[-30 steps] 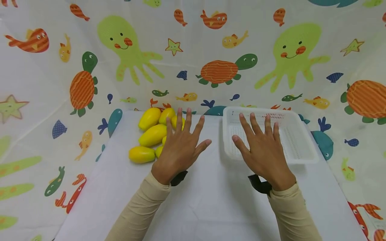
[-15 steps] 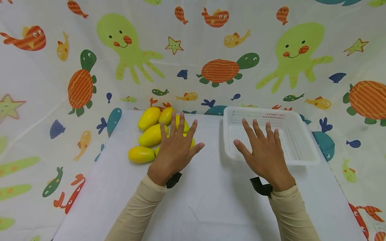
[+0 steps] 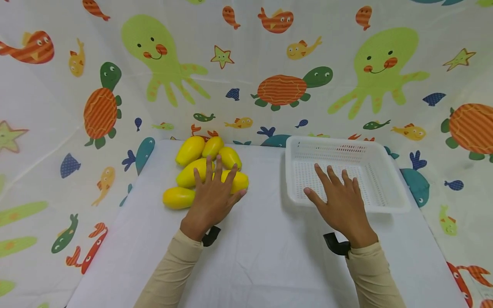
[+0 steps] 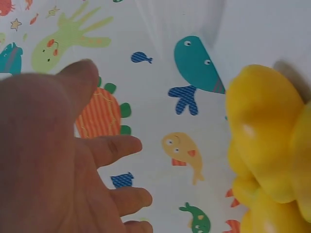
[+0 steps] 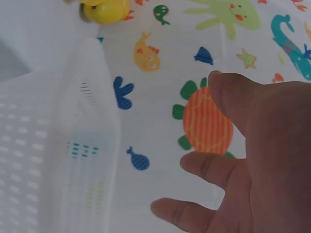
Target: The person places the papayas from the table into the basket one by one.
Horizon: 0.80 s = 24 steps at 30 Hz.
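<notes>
From where I stand, both hands hang palm down above the worktop (image 3: pixel 265 244), which is spread with smooth white cloth, faintly creased toward the near side. The left hand (image 3: pixel 209 200) holds straight, spread fingers over the near right part of a cluster of yellow mango-shaped fruits (image 3: pixel 191 173); its wrist view shows a gap between it and their glossy, plump, tapering skins. The right hand (image 3: pixel 343 207), its fingers likewise apart and gripping nothing, hovers over the near rim of a white plastic basket (image 3: pixel 373 182), a rounded rectangle with slotted walls and a perforated floor.

The fruits lie at the far left, touching or just beside one another, and the basket stands near the far right edge. A strip of cloth separates them, widening toward the sleeves (image 3: pixel 165 265). Behind hangs a sea-creature-print curtain (image 3: pixel 265 55).
</notes>
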{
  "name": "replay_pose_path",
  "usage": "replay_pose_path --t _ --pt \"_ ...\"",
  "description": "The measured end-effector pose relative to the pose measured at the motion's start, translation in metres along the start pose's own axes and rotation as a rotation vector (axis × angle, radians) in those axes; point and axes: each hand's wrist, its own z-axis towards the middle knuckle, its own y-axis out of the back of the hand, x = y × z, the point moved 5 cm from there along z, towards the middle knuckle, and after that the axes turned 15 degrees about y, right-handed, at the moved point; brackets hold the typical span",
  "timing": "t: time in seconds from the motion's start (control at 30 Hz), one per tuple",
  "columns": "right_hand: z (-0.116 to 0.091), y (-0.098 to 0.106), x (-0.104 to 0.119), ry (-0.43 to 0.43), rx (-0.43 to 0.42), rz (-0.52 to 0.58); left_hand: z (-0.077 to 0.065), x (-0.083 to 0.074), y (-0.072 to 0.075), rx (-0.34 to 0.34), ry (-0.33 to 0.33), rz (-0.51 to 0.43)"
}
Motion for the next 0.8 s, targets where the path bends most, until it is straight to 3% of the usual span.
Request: replay_pose_path --t 0.37,0.8 --pt "-0.009 -0.019 -0.021 -0.053 0.024 0.033 0.0 0.027 -0.019 -0.056 0.016 -0.005" --pt "-0.02 -0.033 -0.039 -0.073 0.029 0.024 0.001 0.061 -0.037 -0.024 0.1 -0.072"
